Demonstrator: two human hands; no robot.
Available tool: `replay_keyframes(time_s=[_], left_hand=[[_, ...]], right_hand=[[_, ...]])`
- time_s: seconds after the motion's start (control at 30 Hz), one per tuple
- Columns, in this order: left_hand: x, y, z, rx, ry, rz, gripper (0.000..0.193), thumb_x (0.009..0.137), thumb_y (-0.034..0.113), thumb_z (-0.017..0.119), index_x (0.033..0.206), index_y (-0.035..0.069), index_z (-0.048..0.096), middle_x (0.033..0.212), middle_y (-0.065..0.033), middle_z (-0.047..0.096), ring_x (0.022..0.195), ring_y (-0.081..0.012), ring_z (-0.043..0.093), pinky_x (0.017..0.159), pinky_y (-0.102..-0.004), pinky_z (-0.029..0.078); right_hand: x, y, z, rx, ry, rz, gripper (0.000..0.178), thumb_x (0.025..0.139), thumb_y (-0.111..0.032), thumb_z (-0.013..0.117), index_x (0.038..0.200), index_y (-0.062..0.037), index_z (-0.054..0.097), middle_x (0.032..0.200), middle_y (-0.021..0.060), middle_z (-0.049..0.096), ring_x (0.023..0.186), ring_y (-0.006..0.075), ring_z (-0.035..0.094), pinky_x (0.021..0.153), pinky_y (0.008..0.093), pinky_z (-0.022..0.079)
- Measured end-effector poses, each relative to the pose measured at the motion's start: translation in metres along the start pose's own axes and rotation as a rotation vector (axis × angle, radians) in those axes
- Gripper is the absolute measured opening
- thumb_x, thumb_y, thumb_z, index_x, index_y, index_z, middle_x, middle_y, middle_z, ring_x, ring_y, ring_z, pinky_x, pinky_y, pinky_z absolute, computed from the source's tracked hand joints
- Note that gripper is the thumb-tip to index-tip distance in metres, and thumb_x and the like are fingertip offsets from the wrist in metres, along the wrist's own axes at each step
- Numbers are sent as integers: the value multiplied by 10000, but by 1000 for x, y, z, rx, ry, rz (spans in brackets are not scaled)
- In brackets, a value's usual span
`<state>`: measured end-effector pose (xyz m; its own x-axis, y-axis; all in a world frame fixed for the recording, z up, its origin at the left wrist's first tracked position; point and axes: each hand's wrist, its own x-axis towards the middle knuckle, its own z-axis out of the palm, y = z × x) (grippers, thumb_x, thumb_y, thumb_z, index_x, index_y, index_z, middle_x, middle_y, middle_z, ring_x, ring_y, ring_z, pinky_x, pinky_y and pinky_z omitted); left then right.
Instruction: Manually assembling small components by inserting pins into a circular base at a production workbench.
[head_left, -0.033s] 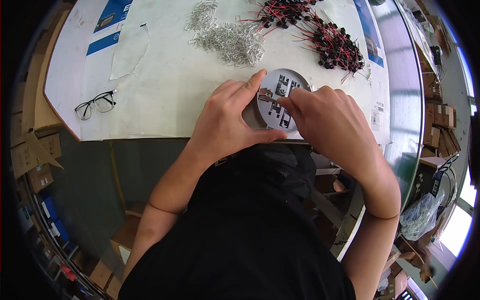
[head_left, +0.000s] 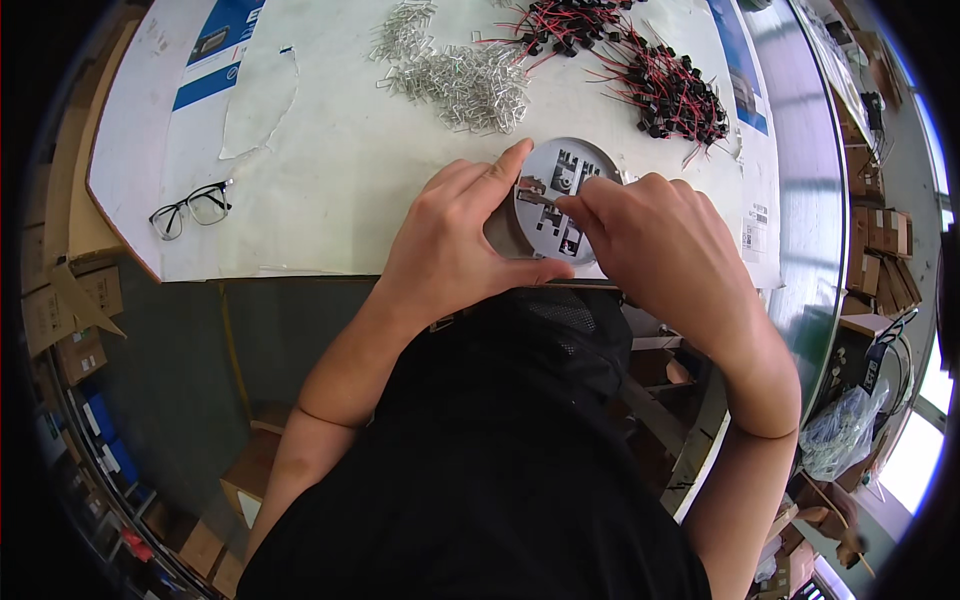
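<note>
A round, shallow grey metal part point(head_left: 546, 238) with a raised rim lies at the table's front edge, dark and silver pieces set on its face. My left hand point(head_left: 450, 230) spans its left side, thumb at the near rim and forefinger at the far rim, steadying it. Over its right side, my right hand point(head_left: 660, 240) is closed in a pinch, thumb and forefinger tips down at the middle of the part. Something thin and brownish shows by those fingertips, too small to name. My right hand hides the part's right side.
Beyond my hands lie a heap of small clear U-shaped pieces point(head_left: 460, 85) and a pile of black components with red wires point(head_left: 680, 95). Eyeglasses point(head_left: 192, 209) rest at the table's left. Cardboard boxes point(head_left: 885, 232) stand at the right; another person point(head_left: 835, 525) is at lower right.
</note>
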<state>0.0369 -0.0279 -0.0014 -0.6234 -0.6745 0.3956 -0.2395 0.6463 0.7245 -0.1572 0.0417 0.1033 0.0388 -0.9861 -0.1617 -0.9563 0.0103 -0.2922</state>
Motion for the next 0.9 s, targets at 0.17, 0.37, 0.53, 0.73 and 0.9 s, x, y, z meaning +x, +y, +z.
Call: replay_keyframes(time_s=[0.17,0.37,0.53,0.73,0.9], left_hand=[[0,-1,0,10,-11,2,1081,691,595,944,1484,-44,581,1005,-149,730,924,-327,692,879,-440,576],[-1,1,0,-2,8,-12,1119,653,585,962,1506,-23,569,1018,-147,729,937,-328,694,892,-444,573],[-1,-1,-18,-76,-149,-65,974,747,393,962,1534,-6,549,1063,-151,733,959,-328,700,916,-440,574],[14,-14,-16,-343,-256,-301,601,911,9,785,1480,-8,592,1165,-167,721,998,-239,714,933,-344,573],[21,-7,-9,-372,-80,-228,364,985,-49,661,1347,-9,676,1077,-121,654,918,-187,655,833,-279,525]], right_hand=[[-2,10,5,4,-1,-15,331,1041,-295,680,826,-45,699,669,219,643,665,458,636,612,522,507],[-6,16,11,-6,23,-45,318,1060,-278,655,848,-48,714,640,206,634,648,429,658,602,505,516],[-2,29,8,360,-158,178,344,1044,-340,688,902,-28,712,690,192,657,660,400,684,624,482,538],[-36,27,49,359,441,-244,381,884,-343,859,1092,-66,702,869,100,672,680,283,675,591,393,553],[-25,14,74,168,855,-312,475,783,-241,915,1207,-142,726,922,66,702,680,249,684,589,358,555]])
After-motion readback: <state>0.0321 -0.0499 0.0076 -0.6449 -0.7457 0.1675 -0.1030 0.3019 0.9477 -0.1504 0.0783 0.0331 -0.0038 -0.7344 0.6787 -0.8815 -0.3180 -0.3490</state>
